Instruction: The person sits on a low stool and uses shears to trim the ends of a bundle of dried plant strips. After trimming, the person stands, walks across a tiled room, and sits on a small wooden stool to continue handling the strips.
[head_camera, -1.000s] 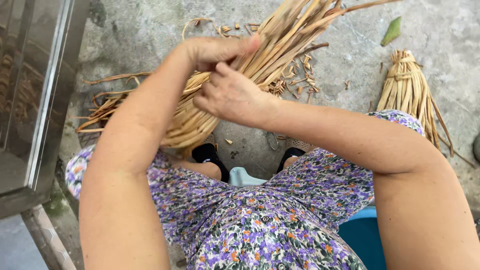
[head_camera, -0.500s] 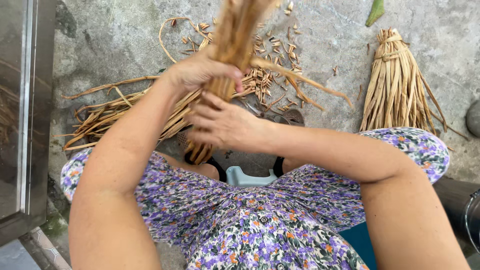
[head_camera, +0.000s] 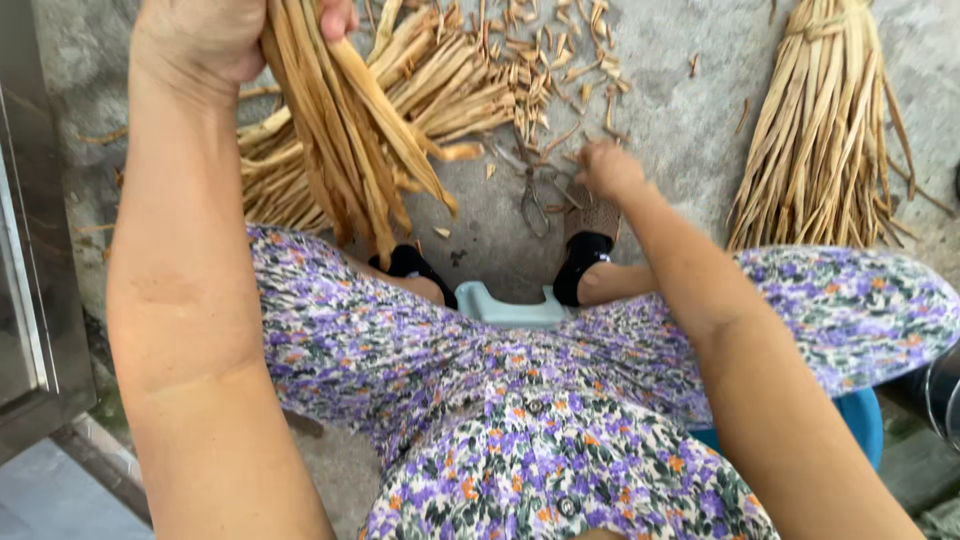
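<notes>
Outdoor home work yard: rough grey concrete floor (head_camera: 680, 130), tied bundle of dried tan leaves (head_camera: 820, 140) right of the right hand (head_camera: 608, 168).

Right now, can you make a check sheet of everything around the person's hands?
Surface: rough grey concrete floor.
Job's things: bunch of dry straw strips held up; metal scissors lying on the floor.
Clutter: short cut bits scattered; loose pile behind; tied bundle at right.
Hands: left hand grips the bunch; right hand reaches down beside the scissors.
Cables: nothing seen.
Surroundings: metal cabinet at left, blue stool under the person.
</notes>
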